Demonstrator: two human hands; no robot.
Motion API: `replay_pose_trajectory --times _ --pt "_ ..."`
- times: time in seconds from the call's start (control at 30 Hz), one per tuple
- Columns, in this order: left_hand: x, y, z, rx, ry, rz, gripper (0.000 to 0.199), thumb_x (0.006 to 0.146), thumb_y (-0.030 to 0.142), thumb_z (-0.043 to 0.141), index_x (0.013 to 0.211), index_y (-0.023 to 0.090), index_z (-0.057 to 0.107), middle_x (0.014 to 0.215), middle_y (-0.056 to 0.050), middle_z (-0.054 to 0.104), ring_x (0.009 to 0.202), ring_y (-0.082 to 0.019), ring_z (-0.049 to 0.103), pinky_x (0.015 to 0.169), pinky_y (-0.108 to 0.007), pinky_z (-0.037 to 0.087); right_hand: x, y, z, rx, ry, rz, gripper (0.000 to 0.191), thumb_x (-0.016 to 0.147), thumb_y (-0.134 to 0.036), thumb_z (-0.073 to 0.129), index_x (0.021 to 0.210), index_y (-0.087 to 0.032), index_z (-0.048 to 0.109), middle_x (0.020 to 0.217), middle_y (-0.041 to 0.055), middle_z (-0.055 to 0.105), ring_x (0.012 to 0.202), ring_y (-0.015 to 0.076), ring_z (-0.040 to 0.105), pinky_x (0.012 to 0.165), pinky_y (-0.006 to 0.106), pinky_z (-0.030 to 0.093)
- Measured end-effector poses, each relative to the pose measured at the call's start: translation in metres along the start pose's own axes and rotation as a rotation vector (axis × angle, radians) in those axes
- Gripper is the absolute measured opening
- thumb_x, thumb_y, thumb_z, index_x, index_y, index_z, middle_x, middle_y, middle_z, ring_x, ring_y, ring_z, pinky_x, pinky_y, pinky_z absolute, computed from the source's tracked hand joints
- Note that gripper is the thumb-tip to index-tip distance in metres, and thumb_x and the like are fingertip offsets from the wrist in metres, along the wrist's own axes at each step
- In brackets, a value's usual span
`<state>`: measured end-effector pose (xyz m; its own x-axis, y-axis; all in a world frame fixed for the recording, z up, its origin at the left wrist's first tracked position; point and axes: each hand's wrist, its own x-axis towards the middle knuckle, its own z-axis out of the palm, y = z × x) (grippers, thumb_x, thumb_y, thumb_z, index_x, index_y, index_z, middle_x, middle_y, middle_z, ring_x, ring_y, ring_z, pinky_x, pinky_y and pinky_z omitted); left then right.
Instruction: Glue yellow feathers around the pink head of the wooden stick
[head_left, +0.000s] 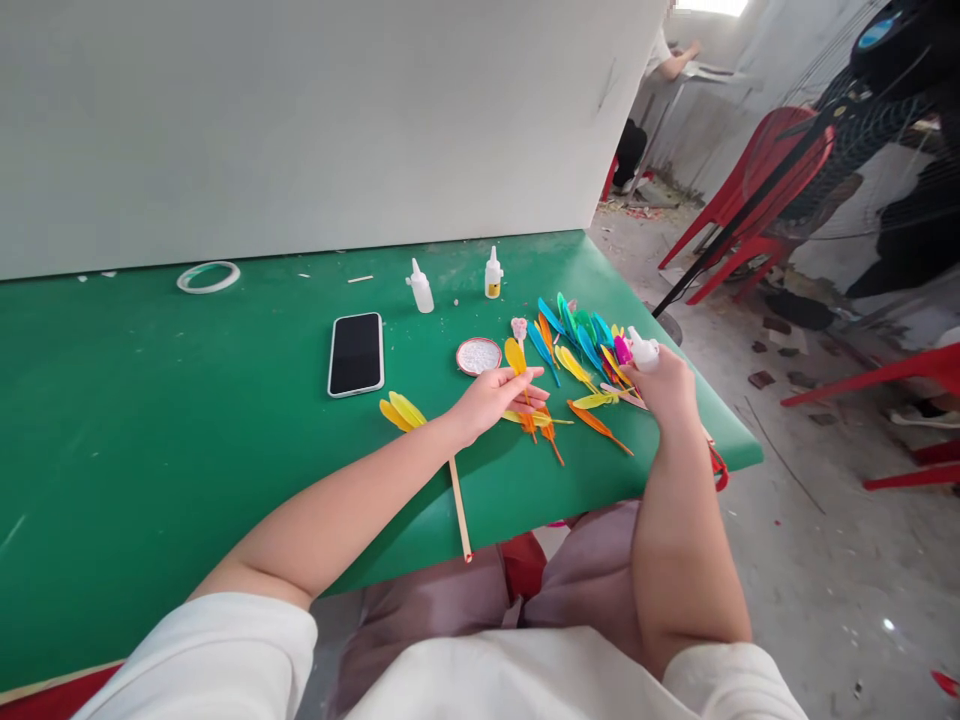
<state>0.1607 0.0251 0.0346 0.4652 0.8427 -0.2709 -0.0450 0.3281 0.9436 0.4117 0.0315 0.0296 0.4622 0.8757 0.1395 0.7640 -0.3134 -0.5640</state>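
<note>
My left hand (495,397) pinches a yellow-orange feather (514,354) between thumb and fingers, its vane pointing up. In my right hand (670,385) is a white squeeze bottle (643,350) with a pointed nozzle, tilted to the left. A magenta feather (622,350) shows beside that bottle; whether my fingers touch it I cannot tell. Below both hands lie orange feathers (598,425) and yellow feathers (574,370), with blue feathers (550,315) behind. A thin wooden stick (459,510) runs under my left forearm, near two yellow feathers (403,411).
Two more white bottles, one plain (421,288) and one labelled (493,274), stand on the green table (187,420). A phone (356,354), a round red-rimmed dish (478,355) and a tape roll (208,277) lie there. Red chairs (780,170) and a black fan (885,90) stand right.
</note>
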Motion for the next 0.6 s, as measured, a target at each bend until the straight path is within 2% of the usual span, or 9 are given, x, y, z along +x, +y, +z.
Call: replay_pose_trajectory --times 0.13,0.27,0.37,0.5,0.6 --pt "-0.001 0.000 0.000 0.031 -0.028 -0.023 0.033 0.088 0.034 0.047 0.110 0.011 0.056 0.092 -0.011 0.067 0.081 -0.016 0.065 0.077 -0.029 0.053 0.003 0.008 0.006 -0.209 -0.042 0.029 0.034 0.062 -0.033 0.064 0.093 -0.019 0.059 0.085 0.0072 0.063 0.077 0.0239 0.059 0.063 0.032 0.043" --pt "-0.003 0.002 0.001 0.047 -0.035 -0.043 0.031 0.088 0.034 0.047 0.107 0.011 0.058 0.091 -0.012 0.068 0.080 -0.016 0.065 0.074 -0.029 0.054 0.000 0.009 0.016 -0.279 -0.082 -0.032 0.027 0.061 -0.030 0.065 0.084 -0.018 0.057 0.086 0.0078 0.061 0.077 0.0229 0.058 0.063 0.031 0.042" --pt "-0.003 0.002 0.001 0.053 -0.049 -0.041 0.031 0.088 0.034 0.047 0.105 0.011 0.058 0.090 -0.012 0.068 0.079 -0.016 0.065 0.073 -0.028 0.054 0.001 0.009 0.020 -0.301 -0.076 -0.054 0.023 0.064 -0.030 0.062 0.084 -0.018 0.058 0.080 0.0076 0.059 0.076 0.0236 0.057 0.063 0.033 0.042" --pt "-0.004 0.001 0.000 0.051 -0.066 -0.036 0.031 0.088 0.034 0.048 0.106 0.012 0.058 0.090 -0.012 0.068 0.079 -0.016 0.065 0.073 -0.027 0.054 0.000 0.008 0.024 -0.160 -0.059 -0.043 0.028 0.060 -0.021 0.060 0.088 -0.019 0.059 0.075 0.0045 0.058 0.073 0.0209 0.057 0.061 0.031 0.043" --pt "-0.004 0.002 0.001 0.051 -0.065 -0.039 0.031 0.087 0.034 0.048 0.105 0.012 0.059 0.090 -0.012 0.068 0.078 -0.016 0.065 0.072 -0.027 0.054 -0.001 0.006 0.024 0.148 -0.017 -0.055 0.029 0.056 -0.022 0.063 0.085 -0.018 0.059 0.070 0.0018 0.057 0.067 0.0179 0.055 0.057 0.029 0.044"
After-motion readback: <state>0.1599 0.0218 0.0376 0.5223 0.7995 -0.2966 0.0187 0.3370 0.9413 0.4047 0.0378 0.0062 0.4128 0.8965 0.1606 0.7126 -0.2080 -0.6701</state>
